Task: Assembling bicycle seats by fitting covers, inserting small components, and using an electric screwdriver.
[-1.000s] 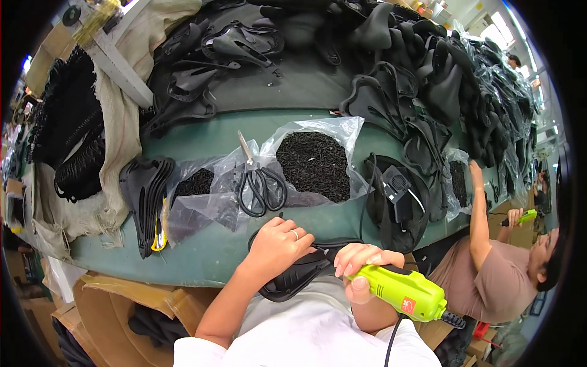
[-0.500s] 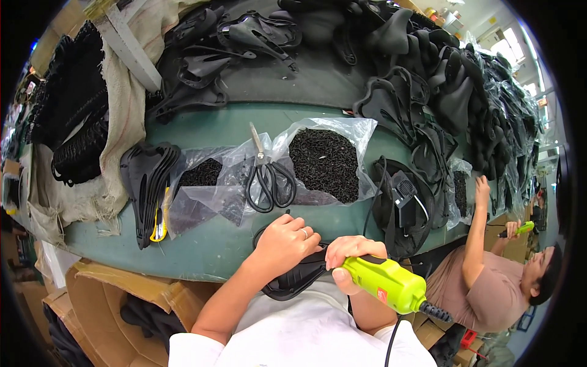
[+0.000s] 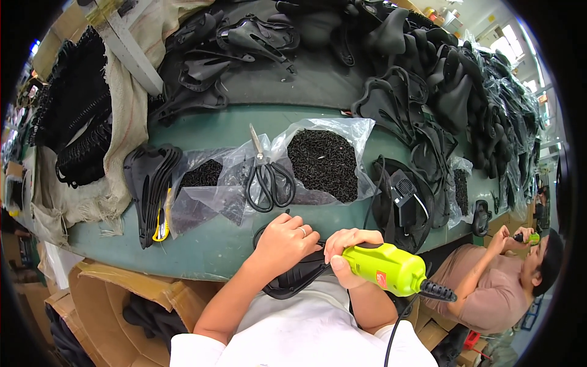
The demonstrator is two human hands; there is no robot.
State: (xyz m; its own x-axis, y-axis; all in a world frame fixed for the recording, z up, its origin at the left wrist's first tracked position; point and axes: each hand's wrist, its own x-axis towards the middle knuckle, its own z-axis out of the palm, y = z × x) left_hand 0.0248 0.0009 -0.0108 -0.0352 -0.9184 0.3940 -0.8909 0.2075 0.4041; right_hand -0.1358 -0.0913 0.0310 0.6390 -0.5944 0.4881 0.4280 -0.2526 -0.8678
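Observation:
A lime-green corded electric screwdriver (image 3: 388, 268) is gripped by my right hand (image 3: 353, 257), its tip end pointing left toward my left hand. That tip is hidden behind my fingers. My left hand (image 3: 284, 244), a ring on one finger, curls closed over a black bicycle saddle (image 3: 298, 280) held against my body at the table's front edge. What its fingertips pinch is hidden. Beyond my hands lie black-handled scissors (image 3: 263, 174), pointing away, on clear plastic. Beside them an open clear bag (image 3: 324, 165) holds many small black screws.
A stack of black saddle shells (image 3: 150, 189) and a yellow cutter (image 3: 162, 223) lie left. More black saddle parts (image 3: 449, 85) are heaped at the far right. A black cap-like bag (image 3: 403, 202) holds a small device. An open carton (image 3: 122, 312) stands lower left; a co-worker (image 3: 489, 284) sits right.
My right hand and the screwdriver have shifted slightly; my left hand stays on the saddle. The co-worker's reaching arm has come back toward their green tool, and a black part shows on the table there.

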